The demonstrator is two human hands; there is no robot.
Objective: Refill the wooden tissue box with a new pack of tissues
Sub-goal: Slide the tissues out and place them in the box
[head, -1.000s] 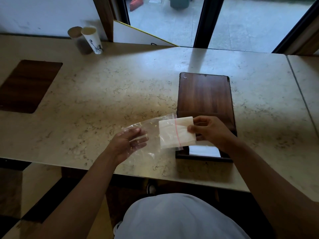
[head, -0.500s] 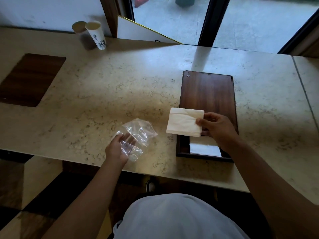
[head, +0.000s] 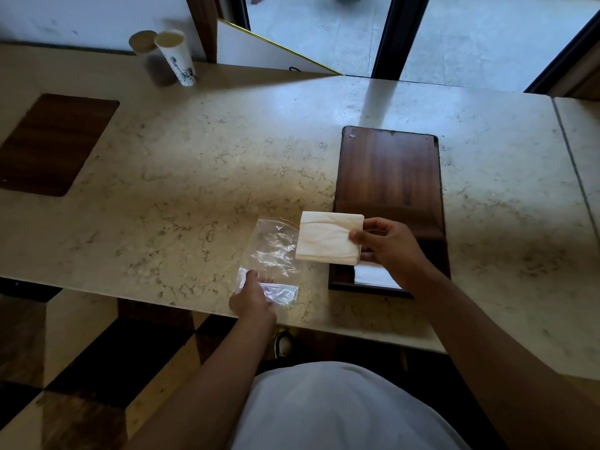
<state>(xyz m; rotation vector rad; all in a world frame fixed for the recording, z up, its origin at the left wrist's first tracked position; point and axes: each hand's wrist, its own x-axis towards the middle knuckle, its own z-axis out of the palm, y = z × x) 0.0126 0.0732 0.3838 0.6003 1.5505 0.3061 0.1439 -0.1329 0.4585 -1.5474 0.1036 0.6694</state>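
A dark wooden tissue box [head: 389,177] lies flat on the marble counter, its near end uncovered and showing white tissue [head: 373,276] inside. My right hand [head: 388,246] pinches a white stack of folded tissues [head: 328,238] by its right edge, held just left of the box's near end. My left hand [head: 251,297] grips the near corner of an empty clear plastic bag [head: 272,254], which lies spread on the counter beside the stack.
The marble counter [head: 194,177] has a dark wooden inset panel [head: 52,144] at the far left. Two paper cups [head: 168,56] stand at the back left by the wall. A white board [head: 259,50] leans behind them. The counter's front edge runs under my left wrist.
The tissue stack came out of the plastic bag in my right hand. My left hand drew the empty bag down toward the counter's front edge, where it now lies flatter.
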